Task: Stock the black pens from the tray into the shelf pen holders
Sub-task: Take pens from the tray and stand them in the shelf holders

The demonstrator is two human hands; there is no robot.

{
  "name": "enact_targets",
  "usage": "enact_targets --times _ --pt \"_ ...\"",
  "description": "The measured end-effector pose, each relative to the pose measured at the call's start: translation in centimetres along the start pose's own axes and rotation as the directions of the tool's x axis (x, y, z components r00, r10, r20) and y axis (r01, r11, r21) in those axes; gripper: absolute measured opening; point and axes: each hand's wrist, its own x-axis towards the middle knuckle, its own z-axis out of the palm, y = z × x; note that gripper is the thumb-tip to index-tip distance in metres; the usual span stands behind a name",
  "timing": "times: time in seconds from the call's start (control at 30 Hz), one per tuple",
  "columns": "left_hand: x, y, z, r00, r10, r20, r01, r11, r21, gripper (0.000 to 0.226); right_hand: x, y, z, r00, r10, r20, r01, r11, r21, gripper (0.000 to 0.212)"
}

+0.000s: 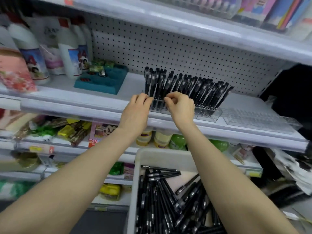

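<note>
Two bare forearms reach up to the white shelf. Below it, lower right, a pale tray holds a loose heap of black pens. On the shelf, clear pen holders carry a leaning row of standing pens. Left hand and right hand sit near each other at the row's left end. Each grip is curled tight, fingertips pinched onto pen barrels there.
</note>
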Motion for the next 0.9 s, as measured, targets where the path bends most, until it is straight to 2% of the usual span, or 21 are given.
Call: enact_targets --times 0.13,0.27,0.37,0.43,0.53,0.6,0.73,0.9 --pt "-0.4 -0.4 0.4 0.999 0.038 0.002 -0.038 0.999 -0.019 0.069 -3.7 1.7 -0.6 1.0 0.021 0.023 -0.021 1.0 0.015 0.013" --pt "-0.6 -0.6 0.7 0.999 0.041 0.004 -0.041 0.998 -0.047 0.072 -9.5 3.9 -0.1 0.977 0.021 0.214 0.001 0.995 -0.104 0.012" --pt "-0.8 -0.9 1.0 0.998 0.061 -0.002 -0.061 0.997 -0.047 0.074 -12.8 5.5 1.3 0.882 0.104 0.46 -0.006 0.978 -0.209 0.008" --pt "-0.8 -1.0 1.1 0.998 0.058 -0.008 -0.058 0.997 -0.056 0.075 -14.1 6.1 2.2 0.823 0.136 0.552 -0.004 0.972 -0.234 0.011" --pt "-0.9 -1.0 1.0 0.998 0.069 -0.016 -0.07 0.995 -0.073 0.076 -15.3 6.8 3.6 0.782 0.151 0.604 0.064 0.946 -0.318 0.027" --pt "-1.0 -1.1 1.1 0.997 0.078 -0.018 -0.079 0.994 -0.075 0.076 -15.7 7.4 4.5 0.755 0.177 0.632 0.102 0.92 -0.379 0.029" --pt "-1.0 -1.2 1.2 0.996 0.087 -0.026 -0.089 0.993 -0.084 0.075 -16.0 7.7 4.9 0.718 0.234 0.655 0.112 0.891 -0.441 0.025" --pt "-1.0 -1.3 1.0 0.996 0.09 -0.007 -0.091 0.992 -0.086 0.078 -15.3 7.8 4.3 0.655 0.25 0.713 0.126 0.894 -0.429 0.013"
